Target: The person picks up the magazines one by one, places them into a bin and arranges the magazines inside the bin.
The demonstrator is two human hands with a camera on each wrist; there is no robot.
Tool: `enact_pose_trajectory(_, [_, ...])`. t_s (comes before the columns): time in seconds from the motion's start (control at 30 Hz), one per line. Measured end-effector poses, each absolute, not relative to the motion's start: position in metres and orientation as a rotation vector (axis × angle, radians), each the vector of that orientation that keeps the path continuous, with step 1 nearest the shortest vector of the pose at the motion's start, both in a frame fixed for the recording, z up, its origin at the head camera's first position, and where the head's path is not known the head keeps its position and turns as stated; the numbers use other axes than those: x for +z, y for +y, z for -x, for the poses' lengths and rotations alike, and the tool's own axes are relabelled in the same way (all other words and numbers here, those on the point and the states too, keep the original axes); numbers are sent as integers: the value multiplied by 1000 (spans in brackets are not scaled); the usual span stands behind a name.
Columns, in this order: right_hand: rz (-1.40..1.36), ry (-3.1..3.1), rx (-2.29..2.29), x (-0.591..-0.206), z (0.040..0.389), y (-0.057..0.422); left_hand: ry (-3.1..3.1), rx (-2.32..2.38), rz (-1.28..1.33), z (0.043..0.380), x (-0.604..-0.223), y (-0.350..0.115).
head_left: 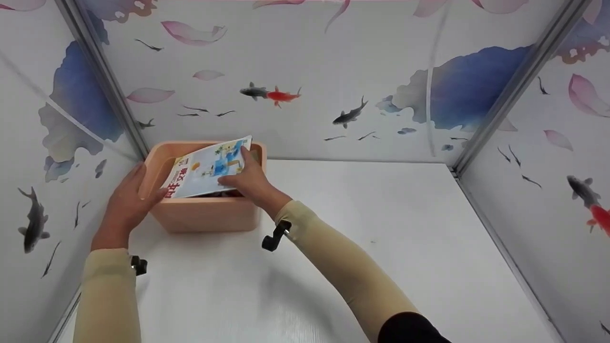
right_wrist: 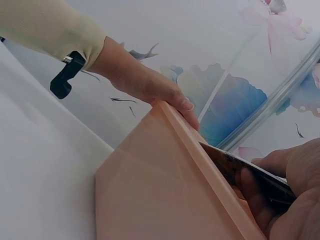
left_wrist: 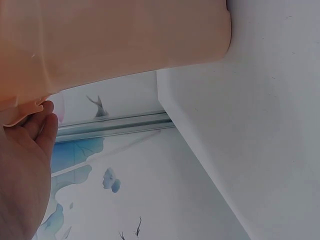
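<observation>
A peach plastic bin stands at the back left of the white table. My left hand grips its left rim, the thumb over the edge and the fingers at the outside, as the left wrist view shows at the rim's lip. A picture book with a pale blue cover and red lettering lies tilted at the bin's mouth. My right hand holds its right side, thumb on the cover. In the right wrist view the fingers reach under a dark-backed edge. What lies deeper in the bin is mostly hidden.
White panels printed with fish and petals rise behind and at both sides, joined by grey metal corner posts. The white table extends to the right of the bin and in front of it.
</observation>
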State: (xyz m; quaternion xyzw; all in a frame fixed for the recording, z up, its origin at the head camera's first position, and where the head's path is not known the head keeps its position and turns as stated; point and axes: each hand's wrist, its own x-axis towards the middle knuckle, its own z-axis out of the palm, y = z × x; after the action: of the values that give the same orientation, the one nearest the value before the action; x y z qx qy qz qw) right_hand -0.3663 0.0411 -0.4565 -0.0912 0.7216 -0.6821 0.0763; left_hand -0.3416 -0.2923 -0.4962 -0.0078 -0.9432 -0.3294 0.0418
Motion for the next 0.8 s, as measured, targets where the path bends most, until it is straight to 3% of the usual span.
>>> enact_pose_trajectory(0.4, [260,2104,-1907,-456,367,40,-2791,-949,182,337,-498,-295])
enact_pose_trajectory(0.8, [401,2264,-1966,-459,368,44,-2838,-980,102,340,-496,-293])
